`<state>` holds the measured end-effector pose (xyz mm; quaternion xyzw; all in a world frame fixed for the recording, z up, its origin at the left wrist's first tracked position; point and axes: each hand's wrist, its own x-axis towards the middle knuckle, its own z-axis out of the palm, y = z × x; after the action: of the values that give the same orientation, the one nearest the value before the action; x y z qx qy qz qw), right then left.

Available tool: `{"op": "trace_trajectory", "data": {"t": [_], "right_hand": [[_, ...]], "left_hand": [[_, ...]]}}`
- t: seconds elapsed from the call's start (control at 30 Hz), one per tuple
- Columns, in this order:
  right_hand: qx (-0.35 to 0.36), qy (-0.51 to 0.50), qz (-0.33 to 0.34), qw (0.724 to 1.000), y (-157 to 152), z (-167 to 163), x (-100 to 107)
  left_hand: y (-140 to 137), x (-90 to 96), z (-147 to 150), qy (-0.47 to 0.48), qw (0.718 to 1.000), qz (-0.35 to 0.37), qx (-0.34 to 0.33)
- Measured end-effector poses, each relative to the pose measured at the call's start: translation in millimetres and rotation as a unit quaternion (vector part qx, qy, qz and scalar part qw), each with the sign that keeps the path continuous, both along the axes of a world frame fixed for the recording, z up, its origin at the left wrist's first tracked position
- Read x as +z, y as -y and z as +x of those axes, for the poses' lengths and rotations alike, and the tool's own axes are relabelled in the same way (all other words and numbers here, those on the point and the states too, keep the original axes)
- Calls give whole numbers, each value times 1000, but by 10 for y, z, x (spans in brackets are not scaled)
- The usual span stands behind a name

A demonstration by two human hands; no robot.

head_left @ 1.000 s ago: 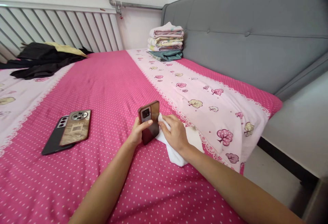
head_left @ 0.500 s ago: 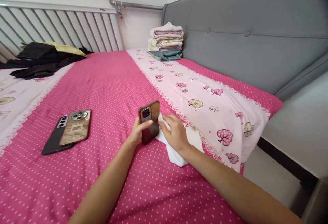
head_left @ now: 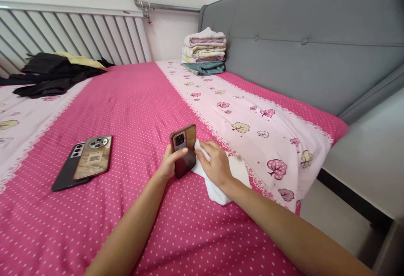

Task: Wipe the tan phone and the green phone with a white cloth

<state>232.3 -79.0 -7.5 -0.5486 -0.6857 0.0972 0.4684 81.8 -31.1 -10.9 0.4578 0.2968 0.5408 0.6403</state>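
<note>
My left hand [head_left: 170, 161] grips a smartphone [head_left: 187, 158] with a reddish-brown edge, held upright on its long side just above the bed, camera side turned partly toward me. The thumb lies across the phone's back. Pinched in my right hand [head_left: 215, 162] is a white cloth [head_left: 217, 192], its upper bit pressed to the phone's right edge. The rest of the cloth spreads over the bedsheet under that hand. To the left, a gold-brown marbled phone [head_left: 92, 164] rests partly on top of a dark phone [head_left: 65, 175], both with cameras facing up.
The pink polka-dot bedsheet [head_left: 126, 99] covers the bed. Folded cloths are stacked [head_left: 205, 42] by the grey headboard [head_left: 284, 44]. Black clothes [head_left: 53, 72] lie at the far left before a white radiator [head_left: 78, 32]. The bed's edge drops to the floor [head_left: 328, 213] at right.
</note>
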Motion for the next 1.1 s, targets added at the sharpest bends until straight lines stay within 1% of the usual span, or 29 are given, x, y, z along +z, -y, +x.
{"op": "trace_trajectory", "data": {"t": [0.2, 1.1], "right_hand": [[-2, 3, -2, 1000, -3, -1, -5], [-6, 4, -8, 1000, 5, -6, 3]], "left_hand": [[6, 7, 9, -9, 1000, 4, 13], [18, 23, 9, 1, 1000, -1, 8]]}}
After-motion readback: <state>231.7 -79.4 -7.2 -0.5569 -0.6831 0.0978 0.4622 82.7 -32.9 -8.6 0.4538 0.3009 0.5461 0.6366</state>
